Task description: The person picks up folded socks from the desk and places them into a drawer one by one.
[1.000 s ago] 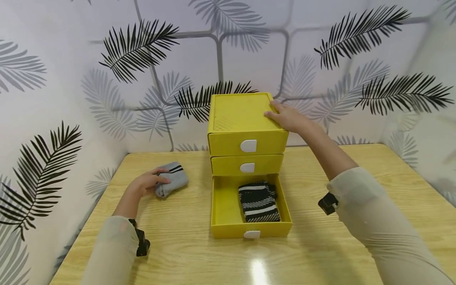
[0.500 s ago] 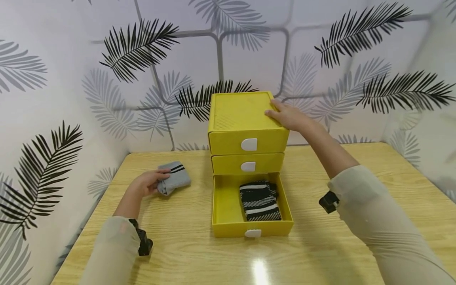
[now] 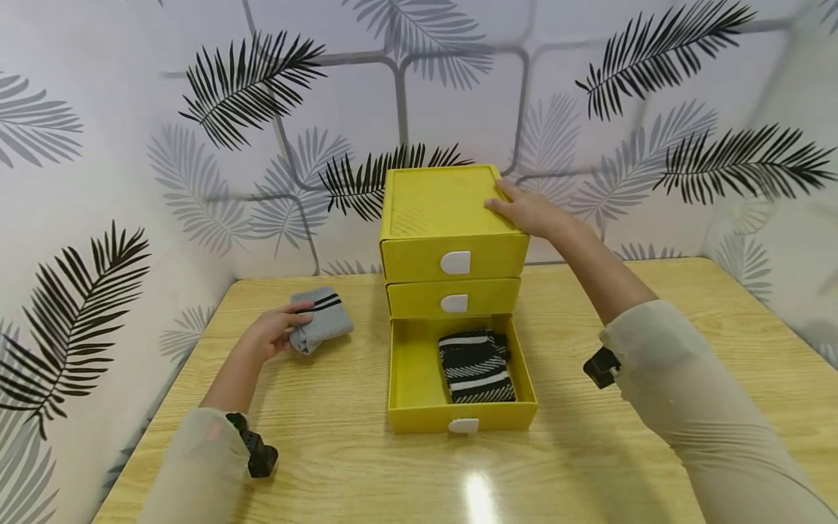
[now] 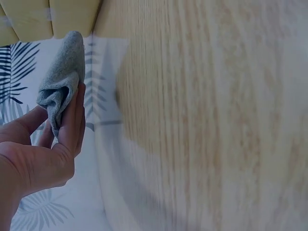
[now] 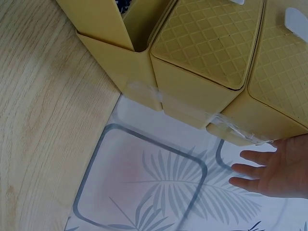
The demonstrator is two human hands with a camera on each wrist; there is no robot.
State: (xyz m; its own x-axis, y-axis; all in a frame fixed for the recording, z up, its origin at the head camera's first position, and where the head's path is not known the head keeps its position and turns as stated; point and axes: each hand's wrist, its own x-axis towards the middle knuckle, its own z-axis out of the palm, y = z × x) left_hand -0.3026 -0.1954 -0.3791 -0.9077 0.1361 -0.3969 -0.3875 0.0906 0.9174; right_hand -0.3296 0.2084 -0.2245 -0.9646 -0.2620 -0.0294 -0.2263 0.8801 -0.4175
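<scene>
In the head view my left hand (image 3: 270,332) pinches a folded grey sock (image 3: 327,320) with two black stripes, left of the drawer unit. Thumb and fingers are on either side of the grey sock (image 4: 67,62) in the left wrist view, where it appears lifted off the table. My right hand (image 3: 529,211) rests on the top right edge of the yellow drawer unit (image 3: 439,204); its fingers look straight and spread in the right wrist view. The bottom drawer (image 3: 419,418) is pulled out. A folded black-and-white patterned knit (image 3: 476,367) lies in its right half.
Above the pulled-out drawer, the middle drawer (image 3: 425,298) and top drawer (image 3: 419,260) are closed, each with a white tab. The unit stands near the back of the wooden table (image 3: 334,444). A leaf-patterned wall covering (image 3: 458,102) rises behind it.
My left hand has shifted slightly with the grey sock, which has moved a little to the right and up in view. The right hand stays on the drawer unit.
</scene>
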